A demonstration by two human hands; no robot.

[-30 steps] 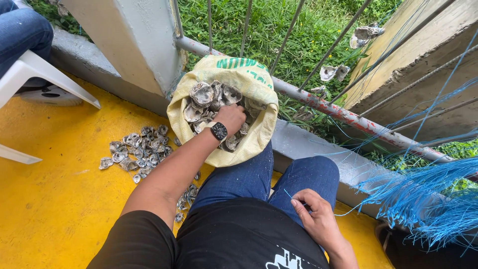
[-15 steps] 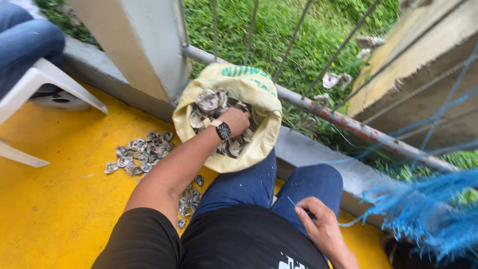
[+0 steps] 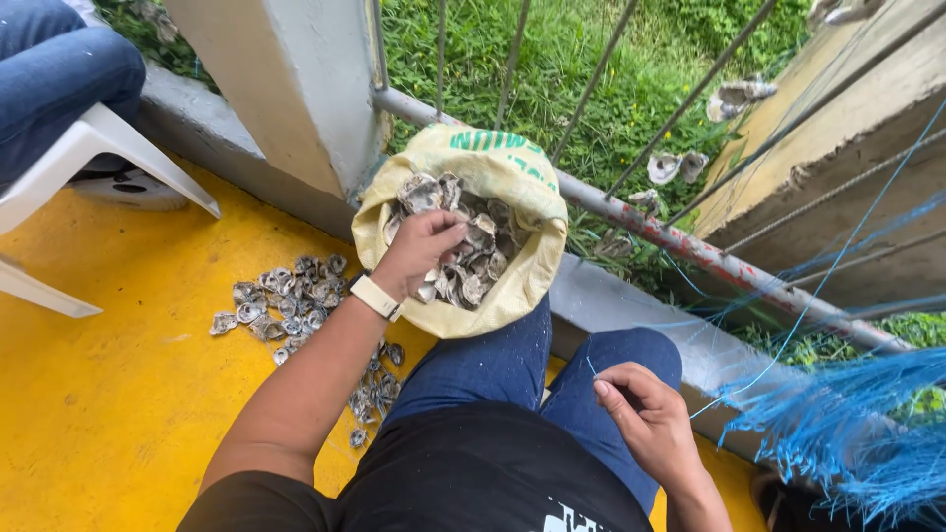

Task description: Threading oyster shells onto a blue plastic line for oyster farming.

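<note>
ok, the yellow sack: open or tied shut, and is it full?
Open and nearly full: the sack's mouth is rolled back, grey shells are heaped close to the rim, and the left hand is reaching in.

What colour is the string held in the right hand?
Bright blue string, pinched by the right hand; clearest in the head view.

Clad in a black short-sleeved shirt (image 3: 473, 483) with a white print at five o'clock. Blue jeans (image 3: 493, 365), faintly speckled. Pale-strapped wristwatch (image 3: 375, 297) worn on the left wrist.
</note>
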